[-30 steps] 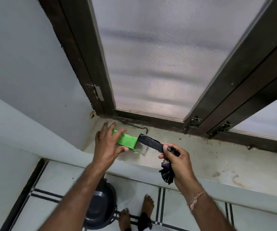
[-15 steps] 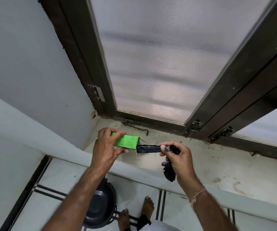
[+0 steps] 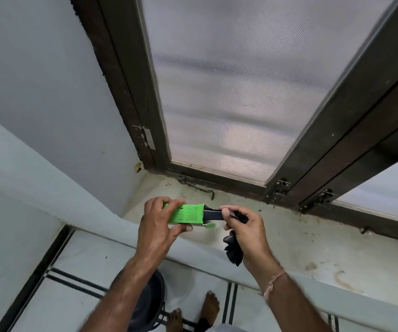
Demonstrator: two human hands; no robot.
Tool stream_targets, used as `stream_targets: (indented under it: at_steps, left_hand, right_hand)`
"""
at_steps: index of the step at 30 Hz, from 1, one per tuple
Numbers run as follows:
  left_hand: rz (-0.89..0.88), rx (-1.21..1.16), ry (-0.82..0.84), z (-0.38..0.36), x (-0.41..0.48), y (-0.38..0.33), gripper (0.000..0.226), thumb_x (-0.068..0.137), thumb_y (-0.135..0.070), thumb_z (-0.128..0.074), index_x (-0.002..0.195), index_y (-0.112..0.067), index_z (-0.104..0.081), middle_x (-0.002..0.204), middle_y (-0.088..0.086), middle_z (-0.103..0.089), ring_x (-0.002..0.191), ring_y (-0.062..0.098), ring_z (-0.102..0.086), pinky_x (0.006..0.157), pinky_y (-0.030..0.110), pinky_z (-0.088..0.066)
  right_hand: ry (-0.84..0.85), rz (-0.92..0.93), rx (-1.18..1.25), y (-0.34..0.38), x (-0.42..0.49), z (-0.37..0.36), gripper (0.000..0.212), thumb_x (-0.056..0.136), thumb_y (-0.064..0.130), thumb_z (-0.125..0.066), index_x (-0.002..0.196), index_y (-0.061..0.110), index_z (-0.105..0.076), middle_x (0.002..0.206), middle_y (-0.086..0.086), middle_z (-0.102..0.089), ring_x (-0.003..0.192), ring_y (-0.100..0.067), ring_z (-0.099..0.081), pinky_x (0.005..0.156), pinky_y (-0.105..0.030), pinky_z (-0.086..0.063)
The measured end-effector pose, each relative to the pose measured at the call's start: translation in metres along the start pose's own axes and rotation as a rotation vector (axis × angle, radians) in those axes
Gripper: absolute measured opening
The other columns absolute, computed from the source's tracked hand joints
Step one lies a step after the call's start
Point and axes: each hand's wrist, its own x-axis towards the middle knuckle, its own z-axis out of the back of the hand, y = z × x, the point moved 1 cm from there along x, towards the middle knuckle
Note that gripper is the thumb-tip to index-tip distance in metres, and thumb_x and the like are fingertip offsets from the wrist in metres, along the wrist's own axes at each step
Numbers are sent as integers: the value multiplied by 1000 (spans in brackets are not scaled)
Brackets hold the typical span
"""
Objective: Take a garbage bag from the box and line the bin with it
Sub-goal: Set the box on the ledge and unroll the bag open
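My left hand [image 3: 159,224] grips a small bright green box [image 3: 188,213] over the window sill. A black roll of garbage bags [image 3: 213,214] sticks out of the box's open right end. My right hand [image 3: 246,226] pinches that roll with thumb and fingers and also holds a crumpled black garbage bag [image 3: 235,251], which hangs below the palm. The dark round bin [image 3: 150,305] stands on the floor below the sill, partly hidden by my left forearm.
A stained stone window sill [image 3: 313,248] runs in front of a dark-framed frosted window [image 3: 229,92]. A metal latch hook [image 3: 198,188] lies on the sill behind the box. My bare feet [image 3: 208,307] stand on white floor tiles beside the bin.
My right hand has moved left toward the box, so less of the black roll shows outside it. The box has tilted level; the view has shifted slightly.
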Motion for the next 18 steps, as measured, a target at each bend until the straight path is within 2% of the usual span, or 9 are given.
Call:
stream_targets:
  at_steps: [2,6,9,11,14,16,18]
  left_hand:
    - [3,-39,0,-2,-4,-3,57,77,-45,-83,130,-37,-64,119,-12,-56,119,14,-45,78,26,-48]
    - [63,-153,15,-5,-11,-6,57,81,-42,-81,134,-36,-60,121,-14,-60,115,10,-45,76,14,-36]
    - [118,-197,-7,-2,-12,-3,56,80,-42,-82,132,-37,-60,116,-16,-60,111,11,-46,74,11,-33]
    - [139,-219,-17,0,-13,-2,56,79,-42,-83,131,-39,-60,115,-18,-60,110,10,-46,74,10,-33]
    - [128,-236,2,0,-15,-2,56,80,-42,-83,131,-41,-60,114,-19,-59,110,9,-45,74,12,-34]
    - [128,-241,5,2,-15,-2,56,79,-42,-83,131,-40,-60,116,-18,-60,111,9,-45,74,12,-34]
    - [123,-241,5,4,-15,-1,57,78,-42,-84,131,-40,-61,116,-17,-60,111,10,-46,74,13,-35]
  right_hand:
    - [10,26,-29,2,-2,-3,10,96,12,-72,105,9,-75,67,-4,-55,45,-8,-47,40,-22,-46]
    - [128,76,-46,10,-6,-10,21,97,25,-71,115,14,-64,74,-7,-62,49,-8,-52,42,-22,-46]
    - [83,123,-35,11,-9,-8,14,97,23,-71,109,17,-72,81,-15,-62,53,-9,-54,47,-27,-53]
    - [136,118,-52,9,-13,-9,15,97,20,-71,111,21,-77,93,-5,-66,55,-7,-57,52,-29,-57]
    - [179,102,-72,5,-16,-13,29,94,17,-74,121,29,-74,106,-8,-64,66,-14,-61,54,-28,-58]
    - [165,123,-88,3,-16,-15,42,94,16,-75,130,36,-67,103,-11,-58,72,-17,-61,56,-31,-60]
    - [191,155,-104,2,-16,-14,52,95,15,-74,139,41,-62,99,-9,-55,73,-12,-61,59,-35,-62]
